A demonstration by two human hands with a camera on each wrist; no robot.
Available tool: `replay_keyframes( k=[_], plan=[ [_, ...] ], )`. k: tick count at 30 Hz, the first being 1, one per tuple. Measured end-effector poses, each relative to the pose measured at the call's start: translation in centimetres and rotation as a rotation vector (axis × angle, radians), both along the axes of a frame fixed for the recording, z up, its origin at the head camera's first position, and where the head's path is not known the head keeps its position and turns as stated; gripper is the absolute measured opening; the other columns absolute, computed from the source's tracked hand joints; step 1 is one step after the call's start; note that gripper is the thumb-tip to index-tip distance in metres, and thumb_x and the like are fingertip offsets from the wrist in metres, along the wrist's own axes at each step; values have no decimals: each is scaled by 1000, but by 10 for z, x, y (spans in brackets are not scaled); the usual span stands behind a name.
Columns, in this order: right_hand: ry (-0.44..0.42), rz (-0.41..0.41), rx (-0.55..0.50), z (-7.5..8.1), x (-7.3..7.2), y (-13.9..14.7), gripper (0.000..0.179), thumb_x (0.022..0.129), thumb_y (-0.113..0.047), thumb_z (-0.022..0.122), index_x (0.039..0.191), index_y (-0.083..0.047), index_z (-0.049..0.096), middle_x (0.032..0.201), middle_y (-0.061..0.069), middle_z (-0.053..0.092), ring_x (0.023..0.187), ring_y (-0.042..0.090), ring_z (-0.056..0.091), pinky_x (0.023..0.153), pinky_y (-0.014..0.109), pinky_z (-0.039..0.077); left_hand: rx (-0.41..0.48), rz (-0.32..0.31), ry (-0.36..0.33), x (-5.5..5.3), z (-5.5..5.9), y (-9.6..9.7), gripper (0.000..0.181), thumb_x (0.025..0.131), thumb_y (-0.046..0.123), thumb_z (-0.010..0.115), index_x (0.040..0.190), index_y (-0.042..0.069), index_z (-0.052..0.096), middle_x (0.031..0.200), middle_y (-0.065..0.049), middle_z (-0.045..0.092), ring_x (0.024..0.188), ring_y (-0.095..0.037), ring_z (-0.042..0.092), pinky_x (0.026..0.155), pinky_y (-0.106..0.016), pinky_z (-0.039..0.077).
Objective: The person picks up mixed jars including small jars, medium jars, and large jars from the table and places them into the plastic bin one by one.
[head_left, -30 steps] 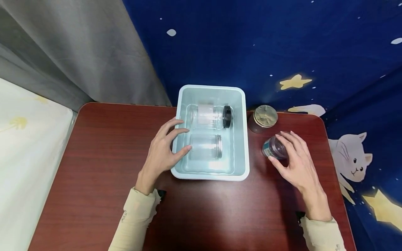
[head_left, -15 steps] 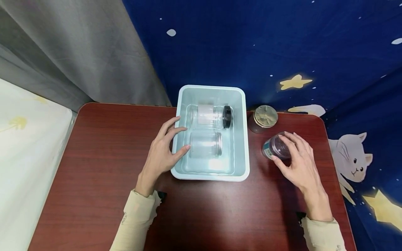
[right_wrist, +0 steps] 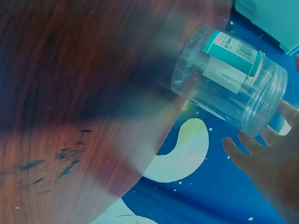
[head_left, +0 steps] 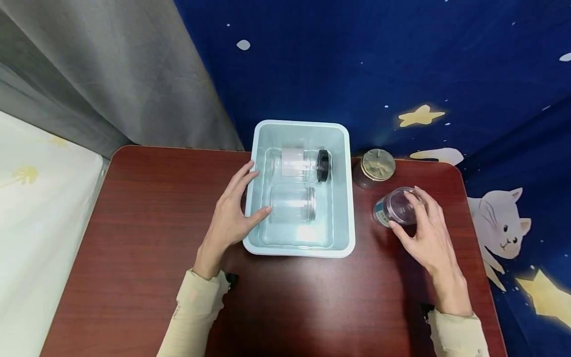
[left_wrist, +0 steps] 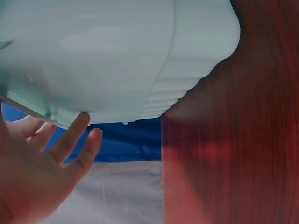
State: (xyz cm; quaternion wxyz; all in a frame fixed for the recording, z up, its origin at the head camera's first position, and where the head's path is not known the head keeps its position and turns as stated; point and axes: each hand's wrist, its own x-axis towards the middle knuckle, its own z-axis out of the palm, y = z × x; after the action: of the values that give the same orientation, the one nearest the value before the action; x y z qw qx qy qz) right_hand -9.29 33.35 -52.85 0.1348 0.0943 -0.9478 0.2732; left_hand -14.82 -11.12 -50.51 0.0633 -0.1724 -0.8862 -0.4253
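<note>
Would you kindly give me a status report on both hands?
Left hand by left rim of tub; right hand at top of teal-labelled jar. Jar upright on table. Possible obstacle: gold-lidded jar behind.

Seen from my head, the scene is evenly lit and fairly crisp. The light seems to come from overhead: it spreads a pale glare over the near part of the tabletop [head_left: 308, 307] and leaves a white hot spot inside the tray [head_left: 299, 253]. My right forearm [head_left: 448, 285] throws a soft dark band alongside it. The blue backdrop [head_left: 321, 59] swallows light, while the white cloth [head_left: 40, 223] glows.

At my left wrist all looks dimmer and hazy, my left fingers [left_wrist: 72, 135] tinged red and softly edged. At my right wrist a cyan cast washes over my right fingers [right_wrist: 236, 151]; a blurry shadow crosses the tabletop, bright streaks line the clear jar [right_wrist: 224, 88], and its small print is smeared.
</note>
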Motion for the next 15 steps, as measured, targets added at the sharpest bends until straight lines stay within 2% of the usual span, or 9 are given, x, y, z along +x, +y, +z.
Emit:
replay_keyframes(
  k=[3, 5, 7, 10, 13, 15],
  plan=[
    [-13, -23, -3, -2, -1, 1, 78, 75, -23, 81, 145, -13, 49, 156, 15, 32, 133, 46, 37, 98, 62, 34, 6, -1, -14, -1, 0, 0, 83, 80, 35, 83, 150, 15, 43, 162, 10, 24, 144, -16, 32, 104, -52, 41],
    [-15, -33, -2, -3, -2, 1, 81, 75, -23, 81, 148, -14, 47, 157, 15, 32, 134, 46, 37, 99, 62, 35, 27, -5, -20, 0, 0, 0, 86, 80, 34, 83, 152, 15, 40, 163, 9, 23, 141, -18, 37, 101, -50, 44],
    [-14, -34, 0, -4, -3, 1, 84, 76, -22, 81, 150, -13, 43, 156, 15, 34, 135, 44, 37, 102, 59, 35, 46, -7, -21, 0, 0, -1, 89, 80, 31, 83, 154, 14, 36, 163, 6, 23, 136, -20, 43, 97, -49, 47],
    [-6, -27, 4, -5, -5, 3, 88, 77, -21, 80, 153, -12, 37, 154, 17, 36, 135, 41, 38, 110, 49, 33, 53, -10, -25, 0, -1, -1, 91, 81, 30, 82, 156, 16, 32, 163, 4, 22, 134, -20, 46, 93, -45, 50],
    [-1, -28, -1, -5, -6, 5, 90, 77, -18, 81, 154, -12, 35, 153, 16, 38, 136, 37, 39, 111, 41, 32, 45, -12, -35, 0, -1, -1, 88, 83, 32, 81, 156, 17, 33, 164, 3, 21, 139, -18, 39, 96, -44, 50],
    [-9, -36, -8, -5, -5, 6, 90, 77, -17, 81, 155, -14, 35, 153, 15, 39, 135, 36, 40, 110, 41, 34, 53, -14, -48, 0, -1, 0, 87, 83, 32, 80, 155, 17, 34, 164, 5, 20, 140, -16, 38, 96, -44, 50]
  ],
)
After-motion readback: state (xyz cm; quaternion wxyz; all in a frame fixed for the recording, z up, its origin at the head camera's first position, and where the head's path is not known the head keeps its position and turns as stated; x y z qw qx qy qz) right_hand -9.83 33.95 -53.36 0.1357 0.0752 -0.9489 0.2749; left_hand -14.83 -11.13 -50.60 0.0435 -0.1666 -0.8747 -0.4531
